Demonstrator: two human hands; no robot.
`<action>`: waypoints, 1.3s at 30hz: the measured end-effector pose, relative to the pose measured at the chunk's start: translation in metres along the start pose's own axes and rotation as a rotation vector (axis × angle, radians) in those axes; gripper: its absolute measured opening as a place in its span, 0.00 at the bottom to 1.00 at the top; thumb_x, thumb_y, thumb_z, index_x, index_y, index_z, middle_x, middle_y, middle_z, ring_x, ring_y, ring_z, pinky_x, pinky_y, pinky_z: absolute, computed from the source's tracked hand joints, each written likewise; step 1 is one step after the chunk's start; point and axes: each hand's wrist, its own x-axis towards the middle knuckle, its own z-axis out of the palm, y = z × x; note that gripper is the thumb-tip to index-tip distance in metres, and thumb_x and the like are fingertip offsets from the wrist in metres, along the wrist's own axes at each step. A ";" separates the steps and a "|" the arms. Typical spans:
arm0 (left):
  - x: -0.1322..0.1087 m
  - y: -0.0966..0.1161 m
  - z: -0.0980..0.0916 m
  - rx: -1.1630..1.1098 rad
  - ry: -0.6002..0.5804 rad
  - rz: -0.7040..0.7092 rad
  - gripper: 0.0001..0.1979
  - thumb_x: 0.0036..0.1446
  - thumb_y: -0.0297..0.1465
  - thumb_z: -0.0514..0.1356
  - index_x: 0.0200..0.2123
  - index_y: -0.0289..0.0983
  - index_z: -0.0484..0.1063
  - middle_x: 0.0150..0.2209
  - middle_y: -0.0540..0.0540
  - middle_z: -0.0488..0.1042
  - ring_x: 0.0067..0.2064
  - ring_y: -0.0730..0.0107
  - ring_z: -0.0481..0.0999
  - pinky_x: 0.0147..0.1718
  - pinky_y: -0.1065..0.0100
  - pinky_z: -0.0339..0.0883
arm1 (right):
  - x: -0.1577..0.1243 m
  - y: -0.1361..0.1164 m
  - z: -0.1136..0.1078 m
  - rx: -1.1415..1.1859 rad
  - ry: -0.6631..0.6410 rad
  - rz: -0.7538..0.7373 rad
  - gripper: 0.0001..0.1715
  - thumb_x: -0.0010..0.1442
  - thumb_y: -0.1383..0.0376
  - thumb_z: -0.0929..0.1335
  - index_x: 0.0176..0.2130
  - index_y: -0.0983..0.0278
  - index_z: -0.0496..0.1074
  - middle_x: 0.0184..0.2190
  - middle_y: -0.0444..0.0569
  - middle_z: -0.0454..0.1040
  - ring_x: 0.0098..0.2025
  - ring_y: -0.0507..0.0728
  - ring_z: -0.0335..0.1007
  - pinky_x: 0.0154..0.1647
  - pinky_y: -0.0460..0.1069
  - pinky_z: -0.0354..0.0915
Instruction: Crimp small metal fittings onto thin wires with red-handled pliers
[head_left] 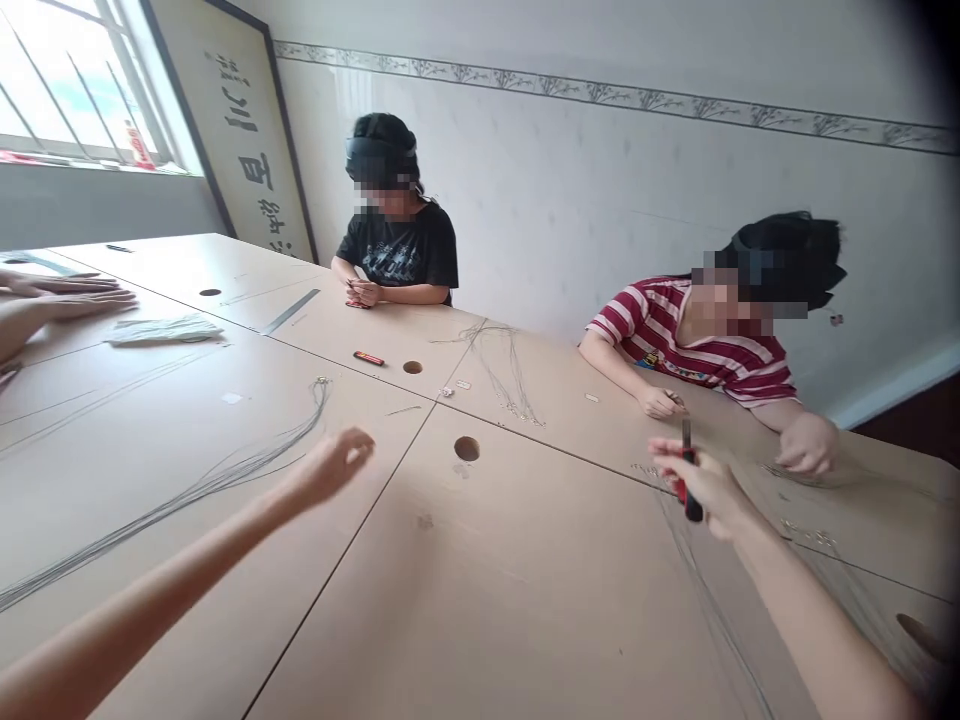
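My left hand (pixel 341 465) is raised over the table, its fingers curled in and the thumb near the index finger. Whether something small is between the fingertips I cannot make out. Beside it lies a bundle of thin grey wires or cords (pixel 247 465), gathered at the far end. A short thin strand (pixel 403 410) is just beyond the hand. My right hand (pixel 709 490) grips a red-and-black hand tool (pixel 688 485) with a grey metal tip pointing up; its exact kind is unclear. Below that hand run more thin strands (pixel 694 565), with small shiny pieces (pixel 643 470) at their ends.
Across the table sit a person in black (pixel 397 250) and a person in stripes (pixel 690 330). Another person's hands (pixel 75 295) rest flat at left near a folded cloth (pixel 163 330). A ruler (pixel 292 311), a red-and-black item (pixel 368 358) and round holes (pixel 466 448) mark the tabletop.
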 end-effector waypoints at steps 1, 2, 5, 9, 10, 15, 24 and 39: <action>0.019 -0.017 -0.008 0.049 0.063 -0.098 0.13 0.65 0.33 0.54 0.43 0.34 0.75 0.48 0.37 0.76 0.48 0.56 0.75 0.50 0.55 0.67 | -0.022 -0.004 0.008 0.030 -0.072 0.005 0.17 0.53 0.61 0.71 0.43 0.65 0.76 0.31 0.49 0.75 0.26 0.52 0.68 0.25 0.47 0.65; 0.036 -0.031 -0.015 0.092 0.111 -0.193 0.12 0.64 0.33 0.56 0.46 0.34 0.74 0.51 0.37 0.74 0.51 0.55 0.73 0.52 0.52 0.66 | -0.043 -0.006 0.015 0.053 -0.140 0.006 0.20 0.52 0.59 0.71 0.43 0.64 0.76 0.28 0.48 0.74 0.26 0.53 0.68 0.25 0.47 0.64; 0.072 -0.055 -0.019 0.174 0.170 -0.409 0.17 0.63 0.36 0.60 0.52 0.35 0.70 0.54 0.40 0.70 0.52 0.56 0.72 0.50 0.49 0.68 | -0.102 -0.006 0.029 0.112 -0.363 0.059 0.24 0.51 0.52 0.72 0.45 0.61 0.77 0.30 0.48 0.74 0.31 0.56 0.69 0.31 0.49 0.64; 0.092 -0.056 0.001 0.186 0.185 -0.514 0.17 0.64 0.35 0.59 0.54 0.35 0.69 0.54 0.40 0.71 0.51 0.57 0.74 0.48 0.51 0.71 | -0.143 0.006 0.027 0.162 -0.375 0.135 0.25 0.50 0.46 0.72 0.42 0.58 0.78 0.30 0.48 0.72 0.33 0.58 0.65 0.37 0.52 0.64; 0.094 -0.054 0.006 0.178 0.186 -0.523 0.17 0.64 0.35 0.59 0.54 0.35 0.69 0.54 0.40 0.71 0.51 0.57 0.74 0.48 0.51 0.71 | -0.148 0.010 0.024 0.173 -0.360 0.153 0.26 0.49 0.45 0.72 0.41 0.58 0.78 0.29 0.48 0.71 0.32 0.58 0.64 0.37 0.53 0.64; 0.097 -0.051 0.015 0.065 0.160 -0.541 0.18 0.64 0.35 0.59 0.54 0.34 0.68 0.53 0.39 0.71 0.50 0.57 0.74 0.47 0.52 0.72 | -0.156 0.027 0.009 0.158 -0.312 0.183 0.25 0.47 0.44 0.72 0.38 0.58 0.79 0.28 0.48 0.70 0.32 0.59 0.64 0.35 0.52 0.62; 0.075 -0.043 -0.023 -0.403 0.143 -0.486 0.15 0.65 0.36 0.58 0.51 0.34 0.69 0.47 0.42 0.74 0.42 0.64 0.76 0.40 0.59 0.74 | -0.157 0.015 0.014 0.199 -0.368 0.168 0.22 0.50 0.47 0.72 0.38 0.59 0.78 0.27 0.46 0.70 0.31 0.56 0.62 0.36 0.51 0.61; -0.023 0.040 0.003 -0.536 0.079 -0.142 0.06 0.57 0.36 0.54 0.36 0.41 0.61 0.21 0.55 0.70 0.22 0.70 0.68 0.23 0.71 0.58 | -0.186 -0.114 0.206 1.189 -1.121 0.683 0.09 0.55 0.69 0.69 0.39 0.65 0.74 0.36 0.51 0.78 0.26 0.49 0.64 0.31 0.48 0.65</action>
